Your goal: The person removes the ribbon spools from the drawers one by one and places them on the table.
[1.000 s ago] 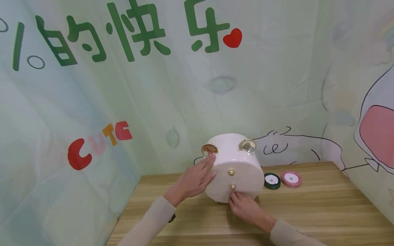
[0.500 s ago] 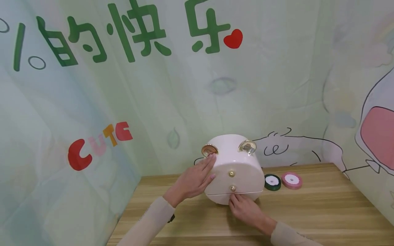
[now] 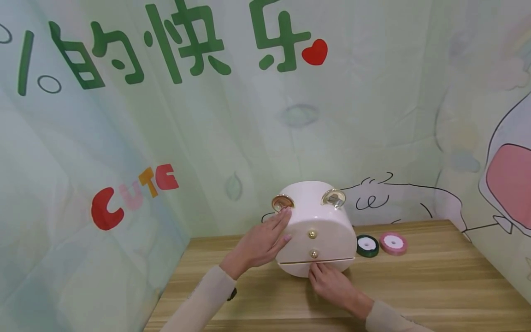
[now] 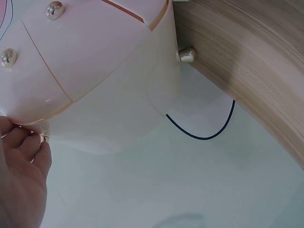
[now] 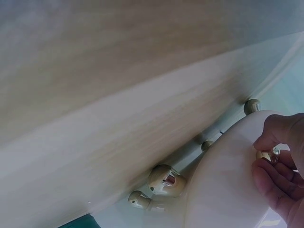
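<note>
A white jewelry box [image 3: 332, 242] with gold bear-like ears stands on the table, its rounded front facing me. Two gold knobs show on its front, an upper knob [image 3: 312, 234] and a middle knob [image 3: 314, 253]. The bottom drawer [image 3: 294, 269] is slightly out, with a thin brown gap above it. My right hand [image 3: 333, 283] pinches that drawer's gold knob [image 5: 262, 155] between thumb and fingers, as the right wrist view shows. My left hand [image 3: 257, 244] rests on the box's upper left side, fingers extended just below the left ear [image 3: 283, 202].
To the right of the box lie a green ribbon roll [image 3: 367, 246] and a pink ribbon roll [image 3: 393, 243]. The wood-grain table [image 3: 419, 286] meets a printed fabric backdrop [image 3: 249, 138] behind and at both sides. Small gold feet [image 4: 187, 54] stick out under the box.
The bottom drawer has slid a little toward me, pulled by my right hand, and a gap has appeared along its top edge. My left hand has stayed in place on the box.
</note>
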